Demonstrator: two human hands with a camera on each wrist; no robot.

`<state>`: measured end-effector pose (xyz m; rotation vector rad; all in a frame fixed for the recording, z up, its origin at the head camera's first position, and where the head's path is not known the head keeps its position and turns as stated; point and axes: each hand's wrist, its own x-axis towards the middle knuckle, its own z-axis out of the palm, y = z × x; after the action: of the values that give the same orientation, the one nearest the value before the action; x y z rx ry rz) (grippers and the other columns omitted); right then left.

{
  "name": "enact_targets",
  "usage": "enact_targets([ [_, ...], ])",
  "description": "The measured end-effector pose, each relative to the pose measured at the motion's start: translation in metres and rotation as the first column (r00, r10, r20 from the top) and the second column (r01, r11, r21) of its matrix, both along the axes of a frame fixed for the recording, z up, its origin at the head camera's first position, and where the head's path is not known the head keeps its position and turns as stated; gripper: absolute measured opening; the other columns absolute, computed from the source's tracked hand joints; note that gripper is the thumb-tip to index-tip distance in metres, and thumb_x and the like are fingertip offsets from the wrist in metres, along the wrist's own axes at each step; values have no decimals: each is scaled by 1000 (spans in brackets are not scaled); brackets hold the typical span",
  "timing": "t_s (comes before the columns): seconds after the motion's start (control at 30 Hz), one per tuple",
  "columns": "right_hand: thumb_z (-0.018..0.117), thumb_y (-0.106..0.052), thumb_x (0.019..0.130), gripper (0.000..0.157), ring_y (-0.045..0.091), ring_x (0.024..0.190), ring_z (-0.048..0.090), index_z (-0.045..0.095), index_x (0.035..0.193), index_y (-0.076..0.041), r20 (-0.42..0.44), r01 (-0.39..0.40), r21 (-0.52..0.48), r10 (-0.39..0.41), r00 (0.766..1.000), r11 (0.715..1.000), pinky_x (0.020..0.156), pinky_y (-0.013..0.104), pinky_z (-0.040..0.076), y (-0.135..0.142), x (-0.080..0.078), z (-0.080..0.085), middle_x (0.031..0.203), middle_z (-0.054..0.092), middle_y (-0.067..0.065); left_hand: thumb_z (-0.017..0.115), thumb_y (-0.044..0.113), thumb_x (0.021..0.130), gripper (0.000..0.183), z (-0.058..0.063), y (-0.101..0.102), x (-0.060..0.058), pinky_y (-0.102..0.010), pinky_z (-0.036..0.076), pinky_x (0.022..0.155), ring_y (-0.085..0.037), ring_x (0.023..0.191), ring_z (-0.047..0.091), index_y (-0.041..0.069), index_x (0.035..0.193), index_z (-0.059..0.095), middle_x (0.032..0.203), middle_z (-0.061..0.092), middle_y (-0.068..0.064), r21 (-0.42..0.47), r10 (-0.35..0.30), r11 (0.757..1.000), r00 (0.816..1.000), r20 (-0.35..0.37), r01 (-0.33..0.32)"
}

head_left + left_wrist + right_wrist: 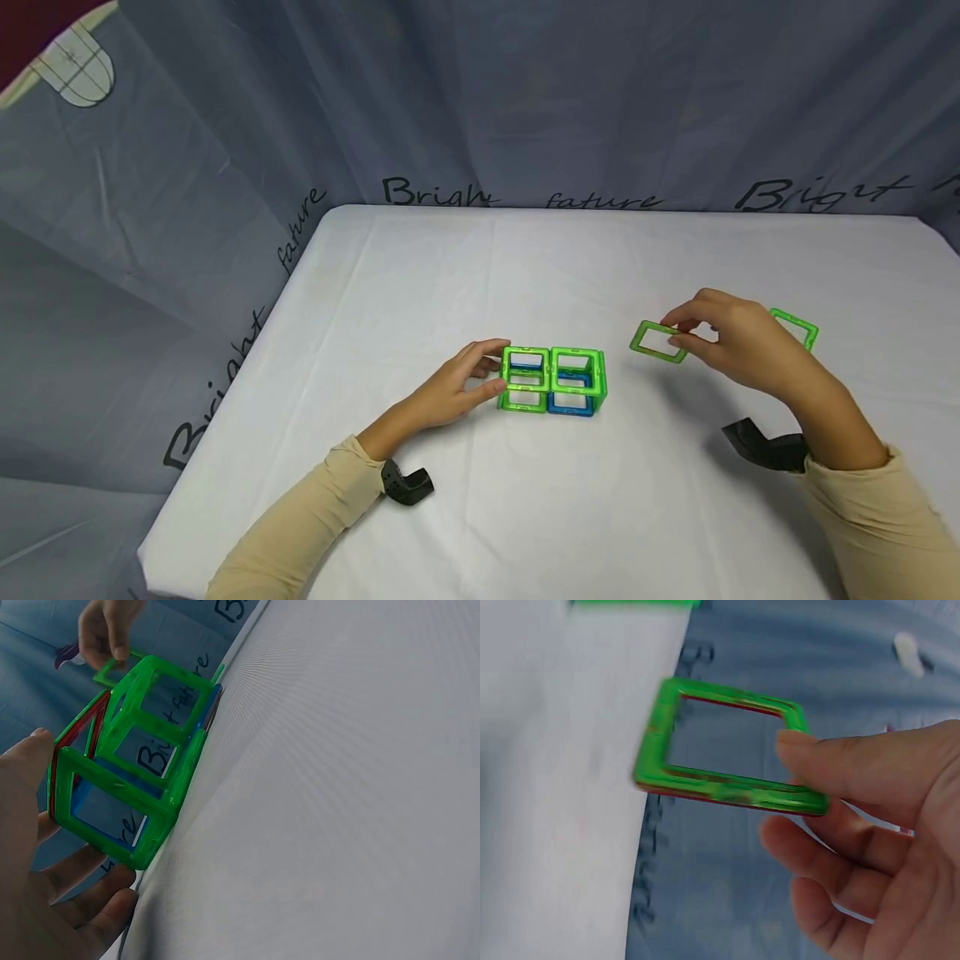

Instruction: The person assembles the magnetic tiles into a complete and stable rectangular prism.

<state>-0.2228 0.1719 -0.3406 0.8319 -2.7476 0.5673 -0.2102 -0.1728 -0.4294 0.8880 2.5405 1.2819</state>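
Observation:
On the white table stands a structure of two joined cubes made of magnetic tiles (551, 392), with green and blue open square frames. My left hand (450, 387) holds its left end, thumb at the near side and index finger at the far side. In the left wrist view the structure (135, 784) also shows a reddish inner edge, with thumb and fingers on either side. Off to the right, above the table, my right hand (738, 342) pinches a single green square magnetic tile (731, 787) by one edge between thumb and fingers.
Another green tile (810, 329) lies on the table behind the right hand, partly hidden by it. The white tablecloth (562, 508) reaches to grey curtains (600, 100) with handwriting at the back and left. Black wrist straps (408, 483) sit on both wrists.

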Motion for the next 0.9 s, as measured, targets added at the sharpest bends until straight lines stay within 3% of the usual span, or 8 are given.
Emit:
enact_targets([
  [0.2, 77, -2, 67, 22, 10, 73, 58, 69, 85, -11, -109, -74, -107, 62, 992, 992, 60, 30, 49, -34, 20, 1, 76, 61, -6, 47, 41, 93, 57, 0, -1, 0, -32, 44, 97, -18, 115, 51, 15, 141, 29, 134, 42, -7, -1, 3, 1000, 1000, 7, -3],
  [0.4, 79, -3, 65, 23, 8, 76, 56, 67, 81, -13, -149, -160, -174, 135, 980, 972, 61, 28, 50, -64, 35, -9, 75, 60, -8, 46, 43, 93, 60, 1, 0, 0, -33, 44, 97, -19, 116, 50, 13, 141, 28, 134, 43, -8, 13, -8, 1000, 1000, 9, 7],
  [0.77, 79, -8, 67, 18, 6, 75, 50, 67, 79, -14, -161, -272, -149, 249, 955, 951, 59, 21, 46, -95, 43, -14, 74, 59, -9, 48, 37, 93, 56, -2, -1, -1, -31, 44, 97, -18, 116, 51, 13, 140, 30, 132, 44, -8, 11, 1, 1000, 1000, 13, -1],
  [0.9, 78, -13, 69, 15, 8, 76, 52, 67, 78, -14, -139, -289, -99, 275, 951, 952, 63, 24, 47, -106, 45, -22, 76, 60, -7, 48, 37, 93, 55, -1, -1, 0, -30, 44, 97, -18, 114, 51, 14, 140, 30, 131, 44, -7, 16, -1, 1000, 1000, 19, 1],
])
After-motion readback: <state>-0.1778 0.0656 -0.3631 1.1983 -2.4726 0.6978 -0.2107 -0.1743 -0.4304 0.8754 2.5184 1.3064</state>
